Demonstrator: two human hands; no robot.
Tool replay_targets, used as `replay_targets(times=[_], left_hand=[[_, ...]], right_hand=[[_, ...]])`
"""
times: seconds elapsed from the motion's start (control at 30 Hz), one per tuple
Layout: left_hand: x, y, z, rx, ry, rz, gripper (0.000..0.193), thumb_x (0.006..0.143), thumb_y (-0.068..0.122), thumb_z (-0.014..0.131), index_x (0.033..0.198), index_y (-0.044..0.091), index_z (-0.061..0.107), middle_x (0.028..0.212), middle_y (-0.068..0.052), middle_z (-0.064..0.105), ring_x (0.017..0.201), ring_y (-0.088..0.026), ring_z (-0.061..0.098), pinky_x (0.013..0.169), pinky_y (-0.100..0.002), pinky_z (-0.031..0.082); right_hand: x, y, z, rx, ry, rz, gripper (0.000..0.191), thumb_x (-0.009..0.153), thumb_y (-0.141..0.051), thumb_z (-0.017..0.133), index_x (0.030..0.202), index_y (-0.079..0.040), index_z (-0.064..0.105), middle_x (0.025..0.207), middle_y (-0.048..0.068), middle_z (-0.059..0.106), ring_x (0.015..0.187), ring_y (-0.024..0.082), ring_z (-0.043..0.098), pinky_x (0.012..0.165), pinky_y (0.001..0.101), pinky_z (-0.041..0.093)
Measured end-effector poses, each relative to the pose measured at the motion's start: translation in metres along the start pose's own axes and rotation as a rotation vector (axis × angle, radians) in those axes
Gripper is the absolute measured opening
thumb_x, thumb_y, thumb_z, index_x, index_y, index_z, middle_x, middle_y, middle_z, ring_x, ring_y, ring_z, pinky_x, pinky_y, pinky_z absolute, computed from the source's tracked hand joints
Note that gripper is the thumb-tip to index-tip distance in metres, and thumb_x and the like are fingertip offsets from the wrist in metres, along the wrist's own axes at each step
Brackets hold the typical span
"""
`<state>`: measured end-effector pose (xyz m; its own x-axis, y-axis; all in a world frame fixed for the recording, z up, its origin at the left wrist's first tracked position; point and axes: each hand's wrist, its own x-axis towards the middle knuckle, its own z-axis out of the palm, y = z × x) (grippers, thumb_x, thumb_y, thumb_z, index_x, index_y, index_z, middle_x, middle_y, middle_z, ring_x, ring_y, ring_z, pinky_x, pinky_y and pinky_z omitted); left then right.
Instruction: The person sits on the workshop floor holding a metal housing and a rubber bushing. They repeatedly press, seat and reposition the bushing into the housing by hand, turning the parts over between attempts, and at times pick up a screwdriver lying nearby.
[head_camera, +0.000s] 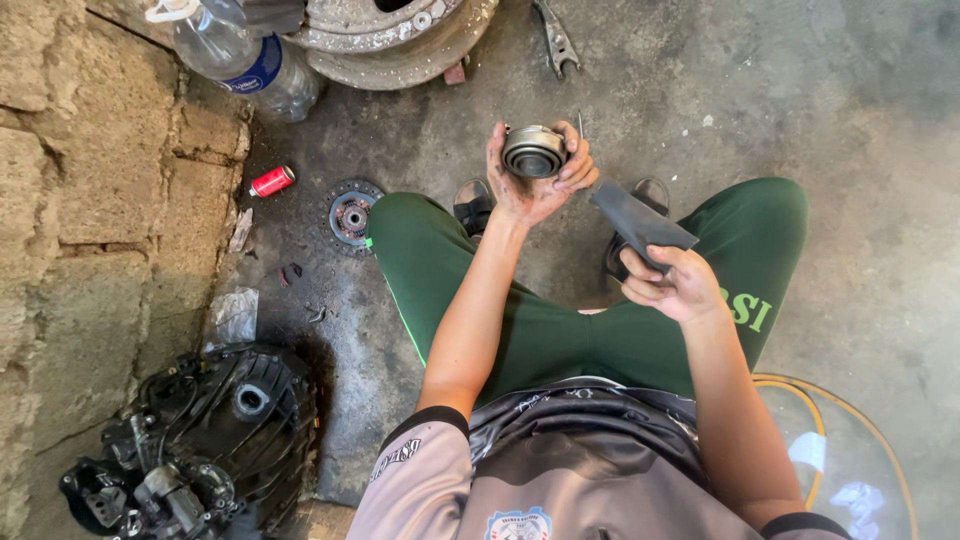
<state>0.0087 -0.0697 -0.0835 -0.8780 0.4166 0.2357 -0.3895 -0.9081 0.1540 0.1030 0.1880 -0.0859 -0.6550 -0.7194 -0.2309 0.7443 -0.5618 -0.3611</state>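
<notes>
Over the knees, left hand (530, 180) clamped round bearing (534, 151), right hand (672, 283) just beside, pinching dark sheet (638, 222).

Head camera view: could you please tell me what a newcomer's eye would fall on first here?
First, the round metal bearing held up in the left hand at the centre, above the green trousers. Beside it, the right hand grips a dark folded sheet. At lower left a black gearbox housing lies on the concrete floor by the stone wall.
</notes>
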Motion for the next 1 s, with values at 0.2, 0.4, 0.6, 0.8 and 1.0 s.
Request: replay_targets(times=[0.2, 0.4, 0.6, 0.8, 1.0], left_hand=[[0.0, -0.001, 0.0, 0.016, 0.011, 0.007, 0.085, 0.093, 0.081, 0.042, 0.105, -0.001, 0.059, 0.077, -0.007, 0.05, 0.063, -0.014, 0.04, 0.071, -0.033, 0.032], [0.0, -0.001, 0.002, -0.015, 0.021, 0.002, 0.084, 0.092, 0.08, 0.044, 0.106, -0.002, 0.059, 0.077, -0.007, 0.05, 0.064, -0.014, 0.041, 0.07, -0.033, 0.032], [-0.001, 0.001, -0.008, 0.065, 0.101, 0.051, 0.082, 0.096, 0.075, 0.042, 0.113, -0.004, 0.059, 0.083, -0.011, 0.054, 0.067, -0.015, 0.043, 0.069, -0.033, 0.034], [0.0, -0.009, -0.031, 0.333, 0.259, 0.085, 0.076, 0.103, 0.066, 0.042, 0.124, -0.005, 0.06, 0.111, -0.023, 0.068, 0.097, -0.033, 0.066, 0.088, -0.043, 0.051], [0.0, -0.024, -0.04, 0.327, 0.153, 0.038, 0.076, 0.108, 0.065, 0.039, 0.129, -0.005, 0.06, 0.128, -0.029, 0.067, 0.123, -0.047, 0.066, 0.117, -0.06, 0.048]], right_hand=[[0.0, -0.001, 0.002, -0.031, 0.016, -0.008, 0.035, 0.102, -0.024, 0.064, 0.124, 0.0, 0.054, 0.07, -0.001, 0.04, 0.045, 0.006, 0.032, 0.048, 0.0255, 0.03], [0.002, -0.001, 0.006, -0.022, 0.002, -0.001, 0.034, 0.104, -0.023, 0.062, 0.125, 0.001, 0.054, 0.071, -0.001, 0.04, 0.045, 0.005, 0.033, 0.048, 0.0251, 0.031], [0.002, 0.002, -0.001, -0.007, -0.018, -0.007, 0.031, 0.104, -0.023, 0.062, 0.122, 0.001, 0.053, 0.071, 0.0, 0.04, 0.045, 0.006, 0.033, 0.048, 0.0259, 0.031], [0.007, 0.005, 0.007, -0.24, 0.165, -0.118, 0.023, 0.104, -0.018, 0.063, 0.111, 0.003, 0.058, 0.078, 0.004, 0.05, 0.052, 0.011, 0.043, 0.052, 0.0299, 0.036], [0.018, 0.0, 0.064, -1.939, 0.423, -0.534, 0.06, 0.097, -0.009, 0.063, 0.155, -0.018, 0.052, 0.091, 0.008, 0.062, 0.065, 0.026, 0.061, 0.06, 0.0384, 0.051]])
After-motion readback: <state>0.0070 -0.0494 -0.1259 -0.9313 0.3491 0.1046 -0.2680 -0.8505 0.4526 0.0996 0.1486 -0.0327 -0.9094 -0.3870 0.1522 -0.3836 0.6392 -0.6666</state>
